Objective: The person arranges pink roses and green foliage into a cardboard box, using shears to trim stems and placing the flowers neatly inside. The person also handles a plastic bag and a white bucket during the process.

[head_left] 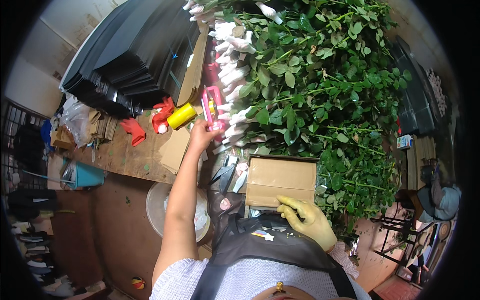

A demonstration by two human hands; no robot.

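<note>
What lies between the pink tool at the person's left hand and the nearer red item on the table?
A yellow cylinder lies between the pink tool and the nearer red item, as the head view shows.

Left hand (202,134) reaches the near end of a pink tape dispenser (217,95), its fingertips partly hidden, leaving unclear whether it grips or merely touches. A yellow glove (312,225) covers the right hand, and brown cardboard (281,180) conceals what lies beneath it. White mesh sleeves (237,76) mask their contents beside leafy stems (300,95) cut off by the top edge, as are black sheets (135,55). The left forearm blocks part of a round tub (156,212); items at lower left (37,265) appear too small to identify
</note>
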